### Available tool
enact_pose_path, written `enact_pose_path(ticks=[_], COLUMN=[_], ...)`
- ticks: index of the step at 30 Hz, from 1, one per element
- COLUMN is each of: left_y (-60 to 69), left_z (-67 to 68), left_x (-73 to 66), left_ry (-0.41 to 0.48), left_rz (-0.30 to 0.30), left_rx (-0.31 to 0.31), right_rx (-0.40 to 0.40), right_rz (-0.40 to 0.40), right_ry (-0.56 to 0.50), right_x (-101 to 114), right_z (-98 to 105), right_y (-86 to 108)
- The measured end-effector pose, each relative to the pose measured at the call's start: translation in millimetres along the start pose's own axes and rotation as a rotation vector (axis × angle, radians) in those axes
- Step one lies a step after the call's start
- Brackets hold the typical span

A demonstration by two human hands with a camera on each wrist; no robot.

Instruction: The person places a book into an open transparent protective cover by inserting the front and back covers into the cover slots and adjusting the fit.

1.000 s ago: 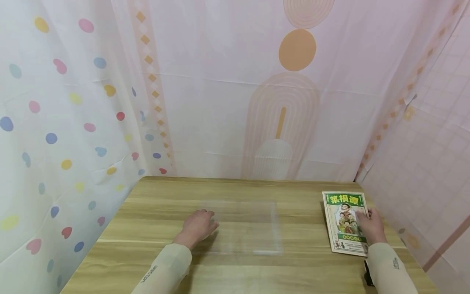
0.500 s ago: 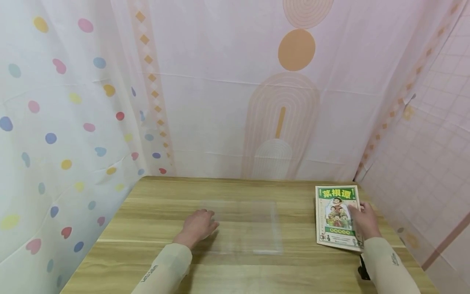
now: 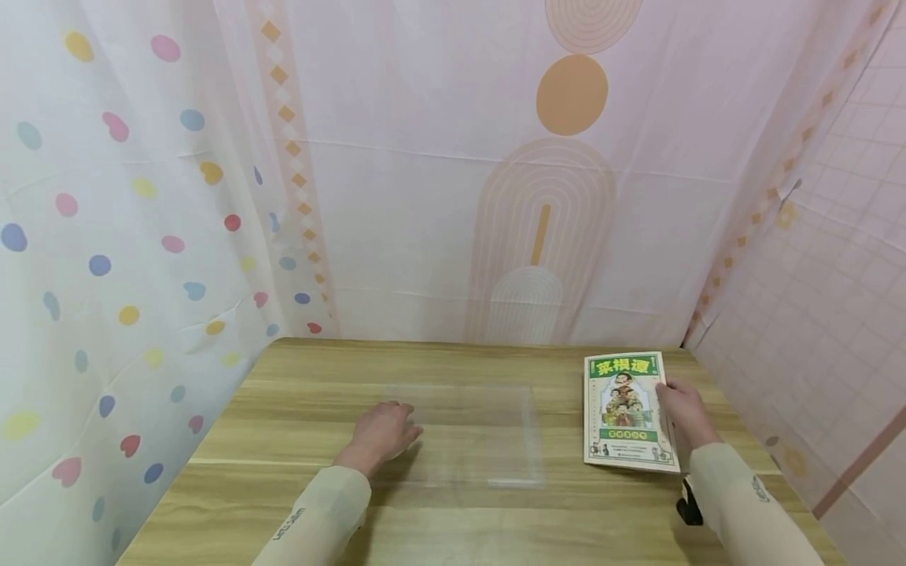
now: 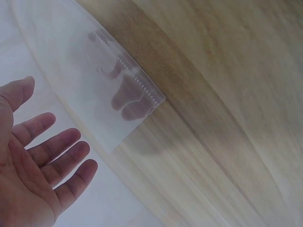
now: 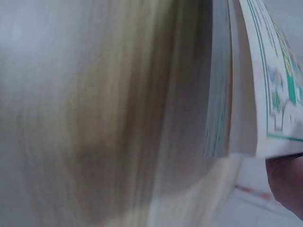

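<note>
A green-and-cream book [image 3: 626,413] with cartoon figures on its cover is in my right hand [image 3: 685,410], which grips it by the right edge with the thumb on the cover. In the right wrist view the book [image 5: 279,94] is held above the wood, its page edges showing and the cover slightly parted from them. My left hand [image 3: 385,432] is at the left side of a clear plastic sleeve [image 3: 470,440] lying on the table. The left wrist view shows the left hand [image 4: 42,161] with its fingers spread and relaxed, holding nothing, beside the sleeve's corner [image 4: 128,90].
The wood-grain table [image 3: 453,527] runs back to a hanging patterned curtain [image 3: 410,236]. Dotted cloth [image 3: 141,275] hangs along the left side and checked cloth [image 3: 835,314] along the right. A black strap piece [image 3: 688,507] shows under the right wrist.
My right hand has carried the book left and slightly toward the back, and the book has turned a little. The left hand and the plastic sleeve have stayed in place.
</note>
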State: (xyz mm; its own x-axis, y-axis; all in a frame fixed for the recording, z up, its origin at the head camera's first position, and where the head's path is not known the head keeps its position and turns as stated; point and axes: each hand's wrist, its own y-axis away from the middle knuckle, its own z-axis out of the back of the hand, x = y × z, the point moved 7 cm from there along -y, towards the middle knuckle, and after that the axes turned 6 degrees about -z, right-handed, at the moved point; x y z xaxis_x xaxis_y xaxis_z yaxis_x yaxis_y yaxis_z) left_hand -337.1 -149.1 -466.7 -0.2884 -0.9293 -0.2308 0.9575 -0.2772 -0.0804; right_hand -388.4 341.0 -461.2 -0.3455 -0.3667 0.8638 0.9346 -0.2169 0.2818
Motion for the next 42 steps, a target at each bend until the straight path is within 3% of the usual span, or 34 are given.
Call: enact_pose_path(ticks=[5,17,29,42], left_y=[0.0,2.3,2.9,2.0], left_z=[0.3,1.2,-0.3,-1.9], left_x=[-0.1,-2.5,-4.2,-7.9], left_ry=[0.003,0.009,0.017,0.014], left_rz=[0.000,-0.006,-0.018,-0.023], left_rx=[0.001,0.005,-0.002,0.012], right_rx=[0.080,0.161,0.212,0.244], right_rz=[0.020,0.084,0.076,0.078], right_ry=[-0.046,-0.129,-0.216,-0.263], right_x=[13.5,40.8,59.8,66.2], right_z=[-17.0,-50.9,-95.4,-147.1], right_y=[8.6,21.1,26.2,29.1])
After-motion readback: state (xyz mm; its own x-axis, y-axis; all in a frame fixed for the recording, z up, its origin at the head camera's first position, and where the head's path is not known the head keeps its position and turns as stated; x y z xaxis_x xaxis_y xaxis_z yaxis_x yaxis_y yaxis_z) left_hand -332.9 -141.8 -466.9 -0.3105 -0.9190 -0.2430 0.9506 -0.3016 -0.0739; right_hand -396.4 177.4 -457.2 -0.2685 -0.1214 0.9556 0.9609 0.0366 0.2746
